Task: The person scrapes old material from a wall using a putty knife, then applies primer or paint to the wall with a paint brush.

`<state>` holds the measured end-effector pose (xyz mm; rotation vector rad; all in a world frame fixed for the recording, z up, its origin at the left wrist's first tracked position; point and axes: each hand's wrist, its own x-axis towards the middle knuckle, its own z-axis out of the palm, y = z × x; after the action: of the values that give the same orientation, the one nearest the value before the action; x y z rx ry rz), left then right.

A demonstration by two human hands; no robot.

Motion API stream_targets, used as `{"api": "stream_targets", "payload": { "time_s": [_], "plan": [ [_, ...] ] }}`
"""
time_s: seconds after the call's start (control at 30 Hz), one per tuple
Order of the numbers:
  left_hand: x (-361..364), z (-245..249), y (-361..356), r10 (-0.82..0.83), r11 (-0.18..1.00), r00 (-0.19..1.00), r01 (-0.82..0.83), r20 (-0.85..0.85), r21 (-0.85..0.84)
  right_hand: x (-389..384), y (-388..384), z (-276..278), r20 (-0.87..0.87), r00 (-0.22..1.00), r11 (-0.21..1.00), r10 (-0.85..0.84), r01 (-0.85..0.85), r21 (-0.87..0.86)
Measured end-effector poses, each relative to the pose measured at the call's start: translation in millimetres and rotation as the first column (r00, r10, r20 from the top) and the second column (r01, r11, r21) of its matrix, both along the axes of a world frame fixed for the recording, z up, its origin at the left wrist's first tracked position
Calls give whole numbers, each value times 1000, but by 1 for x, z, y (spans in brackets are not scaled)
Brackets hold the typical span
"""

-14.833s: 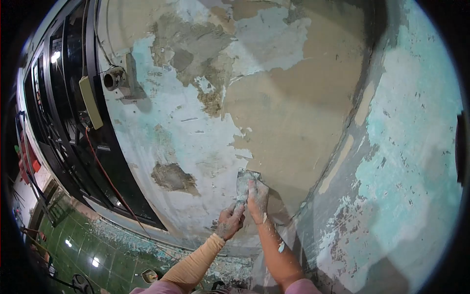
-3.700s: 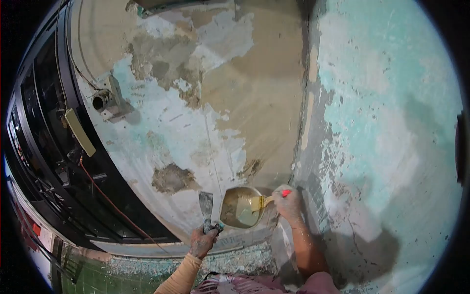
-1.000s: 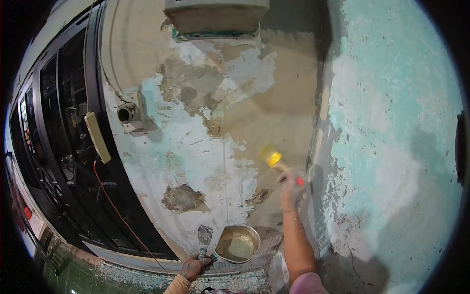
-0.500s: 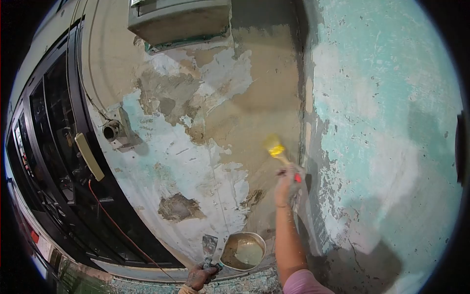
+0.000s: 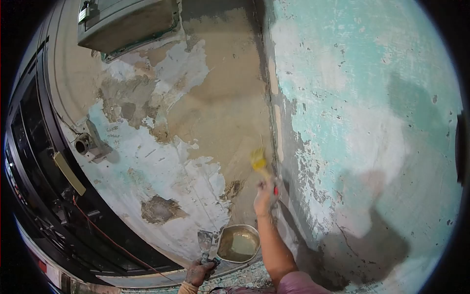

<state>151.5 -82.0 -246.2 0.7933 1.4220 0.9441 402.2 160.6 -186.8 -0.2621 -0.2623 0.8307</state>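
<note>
My right hand (image 5: 266,194) is wrapped round the handle of a paintbrush (image 5: 258,159). The brush has yellow bristles pointing up, and they overlap the damp tan plaster (image 5: 223,117) near the corner. Something red shows at the side of this hand. Low in the view, my left hand (image 5: 198,272), smeared with grey, grips a putty knife (image 5: 205,239) with its stained blade upward. Right of the knife sits a pan (image 5: 226,240) with a pale rim and greyish liquid inside. The pan's near side comes close to the fingers of my left hand.
A turquoise peeling wall (image 5: 342,112) meets the plaster at the right corner. A metal box (image 5: 132,24) juts out at the upper left. Below it are a pipe stub (image 5: 83,143), a beige strip (image 5: 69,173) with a red cord, and a dark-framed door (image 5: 41,161). The plaster has a broken hollow (image 5: 160,209).
The view has swung to the right, so the wall and box sit farther left. My right hand has brought the brush lower along the plaster. My left hand still holds the putty knife.
</note>
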Motion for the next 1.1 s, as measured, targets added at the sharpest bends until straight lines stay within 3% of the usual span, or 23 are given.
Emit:
{"api": "stream_targets", "payload": {
  "time_s": [0.1,0.2,0.33,0.47,0.57,0.6,0.7,0.77,0.87,0.93,1.0,1.07,1.1],
  "plan": [
    [1,-8,4,-59,994,992,68,-109,82,3,-16,-48,-166,977,980,131,-154,-128],
    [-4,-15,3,-55,998,994,58,-95,31,21,7,-34,-223,967,992,125,-115,57],
    [-10,-21,1,-11,1000,1000,10,27,19,16,17,100,-21,993,969,117,-109,221],
    [-8,-15,0,8,1000,1000,-8,15,20,8,65,216,-103,990,928,99,-55,368],
    [-12,-18,-2,15,999,1000,-15,23,35,10,70,245,-106,986,917,130,-79,391],
    [-14,-23,-3,12,999,999,-14,39,44,13,81,222,-71,992,897,106,-65,438],
    [-12,-26,-8,50,997,995,-55,84,60,17,56,118,3,996,966,84,-82,245],
    [-14,-27,-10,74,994,995,-79,68,75,27,42,12,96,990,993,101,-107,59],
    [-12,-29,-15,93,993,996,-94,14,68,32,0,-106,-119,986,964,118,-143,-223],
    [-13,-33,-13,68,994,998,-69,14,89,29,-28,-167,-68,991,891,114,-133,-433],
    [-15,-50,-7,66,987,997,-60,-32,149,26,-43,-180,-53,992,827,117,-127,-548],
    [-7,-36,-2,71,992,992,-59,-101,114,25,-69,-160,-68,991,792,117,-134,-596],
    [-5,-32,-4,74,994,988,-63,-134,87,24,-80,-148,40,976,805,216,-155,-573]
  ]
}}
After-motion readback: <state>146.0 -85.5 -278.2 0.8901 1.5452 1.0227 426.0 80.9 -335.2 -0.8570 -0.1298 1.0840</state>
